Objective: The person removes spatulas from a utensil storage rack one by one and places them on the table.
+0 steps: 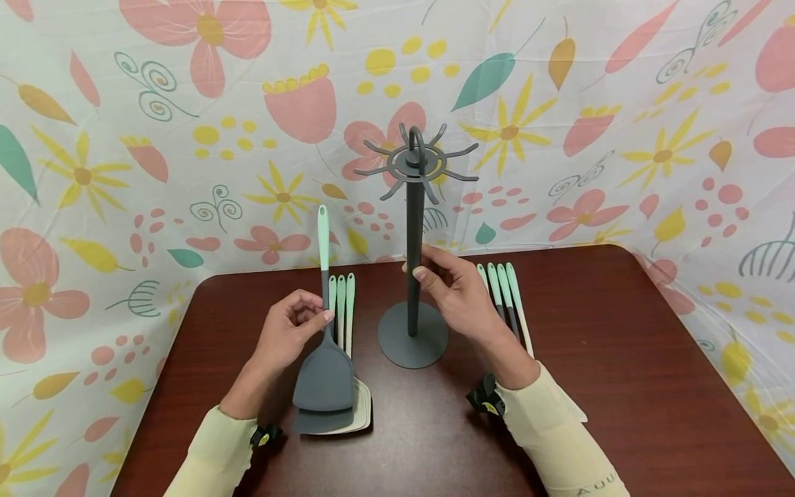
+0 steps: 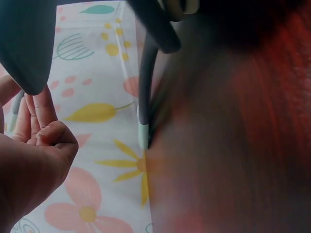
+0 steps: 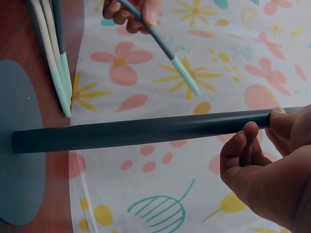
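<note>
My left hand point(image 1: 288, 328) pinches a grey turner point(image 1: 324, 378) by its shaft, just above the wide blade. Its mint handle point(image 1: 324, 228) points up and away from me. The right hand point(image 1: 459, 293) grips the dark pole point(image 1: 414, 241) of a utensil stand about midway up. A ring of curved hooks point(image 1: 417, 164) with a loop on top crowns this stand, and its round base point(image 1: 413, 348) is at the table. No utensil hangs from the hooks. In the right wrist view, thumb and fingers wrap the pole point(image 3: 146, 132), and the turner's handle point(image 3: 184, 77) shows beyond it.
Left of the stand lie several mint-handled utensils, with cream blades point(image 1: 363, 407) and a grey blade point(image 1: 323, 422) below the held turner. More mint handles point(image 1: 502, 279) lie to the right, partly hidden by my right forearm. A flowered cloth point(image 1: 397, 69) hangs behind the table point(image 1: 621, 331).
</note>
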A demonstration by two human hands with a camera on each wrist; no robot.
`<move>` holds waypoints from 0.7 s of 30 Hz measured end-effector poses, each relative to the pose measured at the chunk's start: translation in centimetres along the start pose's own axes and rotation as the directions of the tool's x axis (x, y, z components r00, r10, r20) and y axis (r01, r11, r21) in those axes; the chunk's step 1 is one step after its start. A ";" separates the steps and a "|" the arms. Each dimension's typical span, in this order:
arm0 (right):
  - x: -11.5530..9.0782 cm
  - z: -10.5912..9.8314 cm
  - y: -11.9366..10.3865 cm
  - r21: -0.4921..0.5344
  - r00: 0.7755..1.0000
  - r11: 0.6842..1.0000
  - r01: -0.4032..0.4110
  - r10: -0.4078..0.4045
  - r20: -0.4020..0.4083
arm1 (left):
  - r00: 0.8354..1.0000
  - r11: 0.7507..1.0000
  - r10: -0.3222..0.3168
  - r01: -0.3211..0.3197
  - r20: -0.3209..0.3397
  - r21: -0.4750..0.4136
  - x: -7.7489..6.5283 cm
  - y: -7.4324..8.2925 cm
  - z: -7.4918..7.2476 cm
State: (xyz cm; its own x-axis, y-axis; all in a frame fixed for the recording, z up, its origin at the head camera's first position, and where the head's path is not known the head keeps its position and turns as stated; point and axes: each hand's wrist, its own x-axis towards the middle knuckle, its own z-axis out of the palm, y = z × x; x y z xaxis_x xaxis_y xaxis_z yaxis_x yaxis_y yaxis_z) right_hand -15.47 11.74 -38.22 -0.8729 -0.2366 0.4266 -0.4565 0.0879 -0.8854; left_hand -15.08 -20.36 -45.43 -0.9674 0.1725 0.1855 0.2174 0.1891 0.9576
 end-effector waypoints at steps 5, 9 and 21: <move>0.0 0.0 -0.1 0.004 1.000 1.000 -0.015 0.015 0.004 | 1.000 1.000 -0.010 0.010 0.000 0.004 -0.3 -0.4 -0.1; 0.0 0.0 -0.1 0.011 1.000 1.000 -0.013 0.013 0.010 | 0.999 0.999 -0.036 0.036 -0.003 0.021 -0.7 -0.7 -0.3; 0.0 0.1 -0.1 -0.005 1.000 1.000 -0.002 0.002 0.001 | 0.994 0.993 -0.109 0.109 -0.001 0.045 -1.2 -1.6 -0.5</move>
State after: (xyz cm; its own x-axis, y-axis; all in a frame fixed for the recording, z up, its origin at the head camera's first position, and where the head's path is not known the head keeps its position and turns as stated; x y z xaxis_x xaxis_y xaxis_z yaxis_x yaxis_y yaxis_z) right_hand -15.39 11.61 -38.19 -0.8738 -0.2371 0.4245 -0.4555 0.0936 -0.8853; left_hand -14.31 -21.40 -47.07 -0.9855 0.1499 0.0800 0.1161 0.2504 0.9612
